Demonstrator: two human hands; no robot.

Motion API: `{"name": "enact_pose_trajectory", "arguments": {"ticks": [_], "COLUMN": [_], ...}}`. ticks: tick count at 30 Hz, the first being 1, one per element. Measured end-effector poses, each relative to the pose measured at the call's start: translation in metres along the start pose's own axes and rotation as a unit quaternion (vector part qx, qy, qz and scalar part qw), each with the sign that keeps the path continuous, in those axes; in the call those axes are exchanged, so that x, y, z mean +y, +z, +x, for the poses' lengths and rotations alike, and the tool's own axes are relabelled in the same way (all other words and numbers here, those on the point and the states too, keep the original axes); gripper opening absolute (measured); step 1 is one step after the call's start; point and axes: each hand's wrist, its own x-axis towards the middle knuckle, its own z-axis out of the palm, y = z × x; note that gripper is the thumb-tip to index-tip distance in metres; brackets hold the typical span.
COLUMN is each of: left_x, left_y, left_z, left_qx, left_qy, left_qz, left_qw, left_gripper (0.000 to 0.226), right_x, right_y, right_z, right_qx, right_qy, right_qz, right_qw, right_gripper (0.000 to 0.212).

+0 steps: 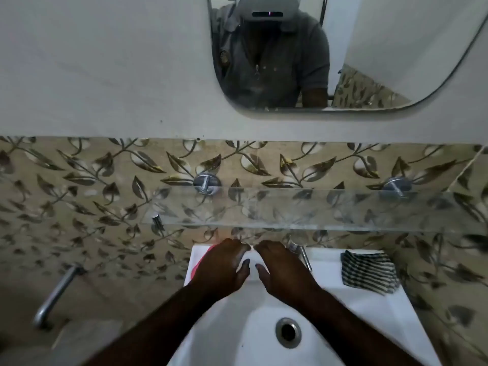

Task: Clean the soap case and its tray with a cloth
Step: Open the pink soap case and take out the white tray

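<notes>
A pink soap case (202,261) lies on the back left ledge of the white sink (343,302), mostly hidden under my left hand (221,264). My left hand lies over it with fingers curled down round its far edge. Just to the right, my right hand (280,269) rests on the ledge with bent fingers, its thumb pointing towards the left hand; nothing shows in it. A black-and-white striped cloth (368,270) lies folded on the ledge's right end, apart from both hands. The tray cannot be made out.
A chrome tap (302,254) stands just right of my right hand. The drain (288,332) sits in the basin below. A glass shelf (303,210) juts out above the hands, under a mirror (343,48). Another wall tap (56,294) is at the left.
</notes>
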Motion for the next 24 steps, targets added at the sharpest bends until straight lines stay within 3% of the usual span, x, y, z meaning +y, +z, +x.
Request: {"name": "enact_pose_trajectory", "arguments": {"ticks": [3,6,17,24], "left_x": [-0.007,-0.014,-0.008,-0.002], "left_y": [0.015,0.028,0.052,0.055], "left_z": [0.001,-0.002,-0.010,-0.012], "left_qx": [-0.015,-0.064,-0.130,-0.108], "left_qy": [-0.186,-0.245,-0.264,-0.267], "left_qz": [-0.055,-0.074,-0.110,-0.110], "left_qw": [0.981,0.964,0.949,0.951], "left_gripper": [0.034,0.037,0.045,0.045], "right_x": [0.014,0.023,0.026,0.027], "right_y": [0.014,0.021,0.052,0.050], "right_z": [0.011,0.023,0.035,0.036], "right_qx": [-0.156,-0.222,-0.267,-0.249], "right_qy": [0.079,0.079,0.057,0.071], "right_qz": [0.003,-0.044,-0.154,-0.155], "right_qw": [0.985,0.971,0.950,0.953], "right_gripper": [0.083,0.102,0.092,0.082]}}
